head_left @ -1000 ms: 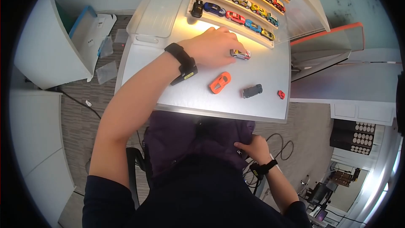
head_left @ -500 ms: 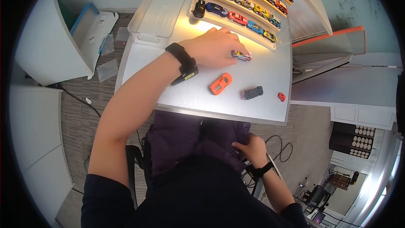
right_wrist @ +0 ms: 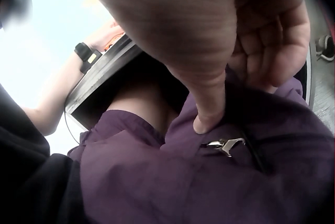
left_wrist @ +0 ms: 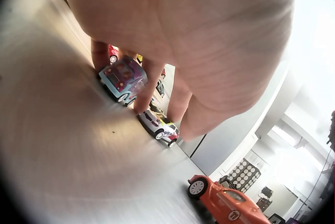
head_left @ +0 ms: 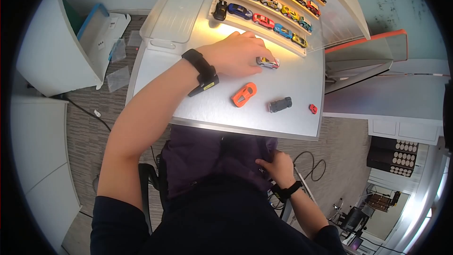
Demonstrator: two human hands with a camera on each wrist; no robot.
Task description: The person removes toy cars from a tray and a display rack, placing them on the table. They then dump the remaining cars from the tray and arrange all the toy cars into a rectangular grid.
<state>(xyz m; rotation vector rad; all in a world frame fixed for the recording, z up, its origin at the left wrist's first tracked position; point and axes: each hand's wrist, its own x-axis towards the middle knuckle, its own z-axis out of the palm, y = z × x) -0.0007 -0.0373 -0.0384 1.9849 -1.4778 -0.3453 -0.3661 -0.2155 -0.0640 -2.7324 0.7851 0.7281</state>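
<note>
My left hand [head_left: 238,54] reaches palm down over the white table, its fingers around a white toy car with red marks [head_left: 268,63]. Seen from the left wrist, the fingertips touch the white car [left_wrist: 159,128] at its sides, and a teal and purple toy car [left_wrist: 124,77] stands under the palm, between fingers. An orange toy car [head_left: 244,95] lies nearer the table's front edge. My right hand [head_left: 281,167] rests on the purple trousers [right_wrist: 136,177], thumb extended and the other fingers loosely bent, holding nothing visible.
Rows of toy cars stand on a lit tiered rack [head_left: 264,30] at the back. A dark toy car [head_left: 281,104] and a small red one [head_left: 313,109] lie at the right. A clear plastic case [head_left: 172,19] stands at the back left.
My right hand has shifted slightly left on the trousers. The left hand and the white car have stayed in place, apart from a small shift of the head view.
</note>
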